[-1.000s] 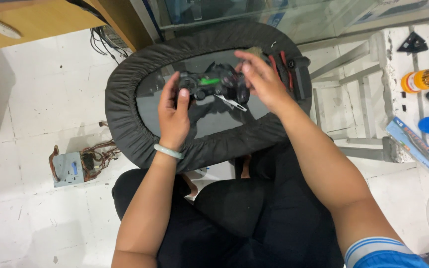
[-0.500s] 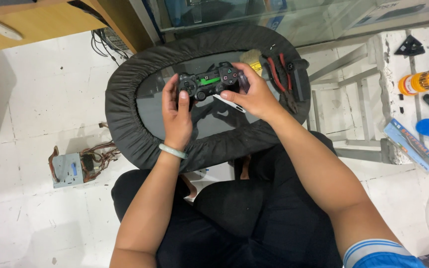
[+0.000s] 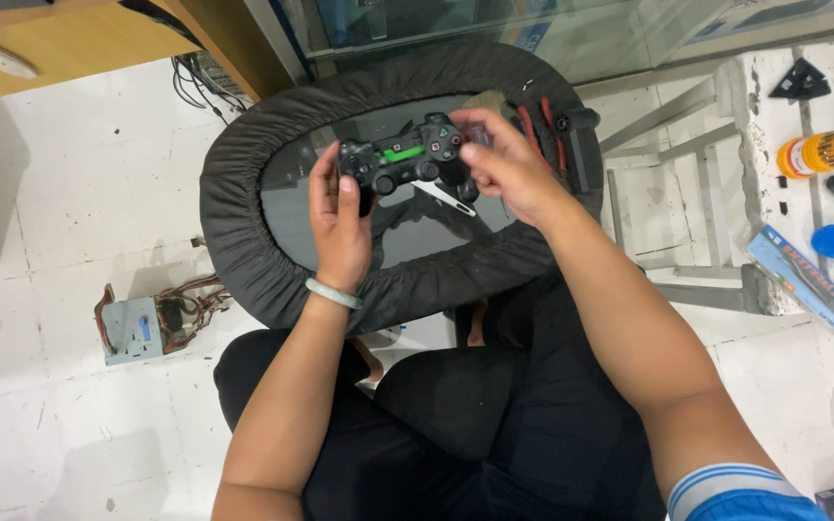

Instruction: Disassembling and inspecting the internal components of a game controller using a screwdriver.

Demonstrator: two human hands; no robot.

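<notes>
Black game controller, gripped by left hand and right hand, now sits squarer than before above the round tray.

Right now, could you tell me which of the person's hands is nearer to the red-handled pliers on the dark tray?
Right. The right hand grips the game controller's right end, just beside the red-handled pliers. The left hand holds the controller's left end, farther away.

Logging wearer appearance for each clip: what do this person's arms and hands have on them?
Both hands are bare, no gloves. The left hand has a pale green bangle at the wrist. The right hand wears nothing; that arm's upper part shows a blue short sleeve with white stripes.
</notes>
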